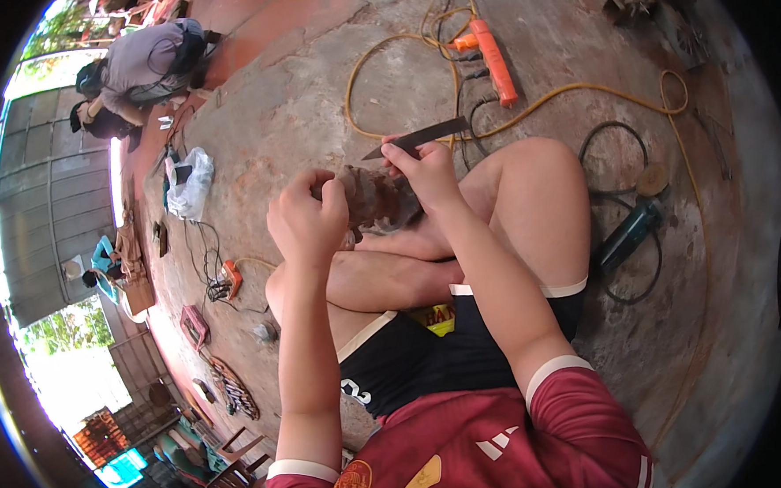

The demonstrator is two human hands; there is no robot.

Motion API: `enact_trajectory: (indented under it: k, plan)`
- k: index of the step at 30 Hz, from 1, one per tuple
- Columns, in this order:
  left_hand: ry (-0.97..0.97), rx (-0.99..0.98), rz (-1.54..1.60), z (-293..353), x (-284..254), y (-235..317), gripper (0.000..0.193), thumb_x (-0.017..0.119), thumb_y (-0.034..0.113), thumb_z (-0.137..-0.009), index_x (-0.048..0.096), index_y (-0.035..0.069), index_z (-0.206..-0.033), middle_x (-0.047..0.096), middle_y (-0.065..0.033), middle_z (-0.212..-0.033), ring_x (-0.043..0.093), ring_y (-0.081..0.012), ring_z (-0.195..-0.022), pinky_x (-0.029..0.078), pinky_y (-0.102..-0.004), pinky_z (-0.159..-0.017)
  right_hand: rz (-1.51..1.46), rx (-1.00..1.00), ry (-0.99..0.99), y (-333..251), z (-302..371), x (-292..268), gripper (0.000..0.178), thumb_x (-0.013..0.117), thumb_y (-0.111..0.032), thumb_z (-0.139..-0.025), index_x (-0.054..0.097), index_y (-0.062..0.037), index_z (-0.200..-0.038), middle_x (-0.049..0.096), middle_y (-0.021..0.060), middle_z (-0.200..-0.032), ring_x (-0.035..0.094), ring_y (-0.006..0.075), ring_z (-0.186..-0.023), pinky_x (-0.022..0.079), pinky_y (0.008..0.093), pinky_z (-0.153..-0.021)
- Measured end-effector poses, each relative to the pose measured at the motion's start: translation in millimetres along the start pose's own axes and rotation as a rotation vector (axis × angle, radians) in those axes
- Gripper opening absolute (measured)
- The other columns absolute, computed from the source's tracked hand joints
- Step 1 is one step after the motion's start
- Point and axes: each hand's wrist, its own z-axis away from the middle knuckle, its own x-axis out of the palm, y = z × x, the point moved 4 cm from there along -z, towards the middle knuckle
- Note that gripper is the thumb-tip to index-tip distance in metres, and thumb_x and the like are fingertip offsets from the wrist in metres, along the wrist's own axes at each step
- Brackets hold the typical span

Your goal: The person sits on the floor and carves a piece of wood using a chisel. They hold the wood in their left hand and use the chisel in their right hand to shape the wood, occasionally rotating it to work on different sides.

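My right hand (425,173) pinches a dark, flat blade with a pointed end (427,137), its tip angled down to the left. Below it, a brown, lumpy carved piece (380,199) rests over my crossed legs. My left hand (308,211) is closed at the left side of this carved piece, with fingers curled against it. Part of the piece is hidden behind my right hand and wrist. Whether it is wood or another material, I cannot tell.
An orange power strip (493,64) with a yellow cord lies ahead. A dark green power tool (628,232) sits right of my knee. To the left are a clear plastic bag (190,185), an orange plug piece (231,278) and coiled rope (231,388). Another person (148,63) bends over at far left.
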Motion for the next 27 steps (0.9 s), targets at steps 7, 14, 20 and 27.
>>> enact_trajectory:
  k: [7, 14, 20, 27]
  plan:
    - [-0.234, -0.025, 0.11, -22.9, -2.1, -25.5, 0.039, 0.051, 0.033, -0.086, 0.074, 0.002, -0.094, 0.071, -0.0214, -0.087, 0.068, -0.0375, -0.088, 0.051, -0.0408, -0.082, 0.061, -0.088, -0.04, -22.5, 10.3, 1.9, 0.015, 0.076, -0.013, -0.087, 0.074, -0.0008, -0.095, 0.068, 0.0011, -0.075, 0.06, 0.0059, -0.061, 0.045, 0.0205, -0.053]
    - [-0.31, -0.163, 0.096, -7.8, 9.1, -35.5, 0.064, 0.045, 0.051, -0.093, 0.068, -0.008, -0.088, 0.065, -0.0329, -0.088, 0.064, -0.0456, -0.093, 0.048, -0.0467, -0.085, 0.257, 0.038, -0.032, -23.8, 29.9, 8.5, 0.015, 0.078, -0.017, -0.083, 0.074, -0.0025, -0.084, 0.066, -0.0014, -0.065, 0.058, 0.0044, -0.058, 0.042, 0.023, -0.05]
    - [-0.274, -0.223, 0.18, 10.8, 2.0, -22.0, 0.067, 0.047, 0.052, -0.094, 0.065, -0.01, -0.078, 0.062, -0.0319, -0.073, 0.065, -0.0428, -0.077, 0.048, -0.0467, -0.075, 0.466, -0.039, -0.114, -28.5, 45.5, 9.8, 0.031, 0.077, -0.022, -0.084, 0.058, -0.0058, -0.066, 0.057, -0.0017, -0.057, 0.05, 0.0037, -0.055, 0.038, 0.0251, -0.048]
    - [-0.279, -0.231, 0.222, 7.8, 3.6, -20.6, 0.068, 0.049, 0.052, -0.095, 0.062, -0.011, -0.071, 0.059, -0.0278, -0.062, 0.061, -0.0354, -0.062, 0.047, -0.0454, -0.067, 0.528, -0.152, -0.078, -40.6, 44.9, 9.7, 0.028, 0.076, -0.023, -0.083, 0.062, -0.0036, -0.069, 0.058, 0.0025, -0.055, 0.05, 0.0068, -0.053, 0.039, 0.0292, -0.047]
